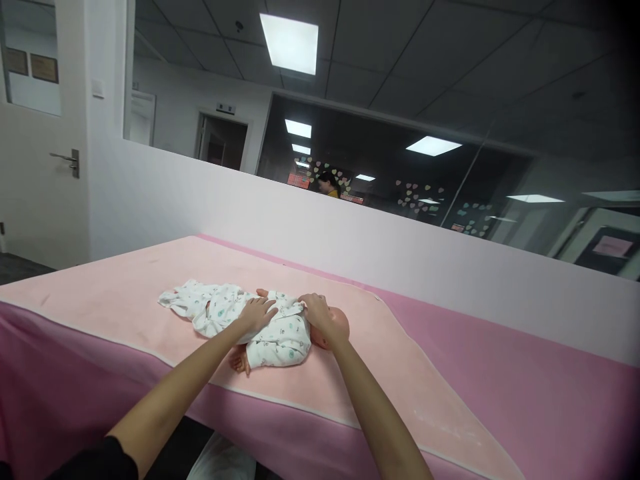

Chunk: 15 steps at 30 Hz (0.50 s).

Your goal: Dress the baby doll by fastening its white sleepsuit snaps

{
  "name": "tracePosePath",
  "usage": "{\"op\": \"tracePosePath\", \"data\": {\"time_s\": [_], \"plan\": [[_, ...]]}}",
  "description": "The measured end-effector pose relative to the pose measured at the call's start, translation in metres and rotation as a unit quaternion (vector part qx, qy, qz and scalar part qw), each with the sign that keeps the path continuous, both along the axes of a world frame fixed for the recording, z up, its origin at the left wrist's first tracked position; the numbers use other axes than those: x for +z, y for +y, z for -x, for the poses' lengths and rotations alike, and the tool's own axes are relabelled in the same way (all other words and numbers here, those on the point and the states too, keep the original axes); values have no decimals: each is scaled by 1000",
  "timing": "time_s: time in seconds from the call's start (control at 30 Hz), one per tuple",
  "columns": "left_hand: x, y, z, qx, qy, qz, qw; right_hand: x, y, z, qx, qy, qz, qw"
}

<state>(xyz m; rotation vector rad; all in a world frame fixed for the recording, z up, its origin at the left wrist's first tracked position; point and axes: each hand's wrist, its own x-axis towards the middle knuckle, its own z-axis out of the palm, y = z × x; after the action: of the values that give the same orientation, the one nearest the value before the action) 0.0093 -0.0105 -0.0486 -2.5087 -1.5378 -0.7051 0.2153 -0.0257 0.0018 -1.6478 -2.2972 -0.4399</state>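
Head view: risk is the baby doll (pixel 280 333) sliding toward the near worktop (pixel 100 293) edge if either hand tugs the romper (pixel 220 310) sideways. Left hand (pixel 257 313) lies flat, fingers spread, on the doll's chest. Right hand (pixel 317 310) pinches the collar, doll's head just beyond and under it.
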Motion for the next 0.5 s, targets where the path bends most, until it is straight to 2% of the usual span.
{"op": "tracePosePath", "data": {"time_s": [0.07,0.17,0.27,0.37,0.5], "plan": [[-12,-1,1,6,-2,19,1000,-4,-3,1,24,-26,-2,999],[-13,-1,3,-1,3,42,999,-10,-7,-1,52,-62,-9,997],[-1,5,1,1,17,79,997,-17,-13,-3,65,-94,-29,993],[14,16,-9,28,25,109,993,-28,-22,-2,57,-116,-56,990],[23,28,-25,48,11,103,993,-37,-30,-3,36,-130,-97,986]]}}
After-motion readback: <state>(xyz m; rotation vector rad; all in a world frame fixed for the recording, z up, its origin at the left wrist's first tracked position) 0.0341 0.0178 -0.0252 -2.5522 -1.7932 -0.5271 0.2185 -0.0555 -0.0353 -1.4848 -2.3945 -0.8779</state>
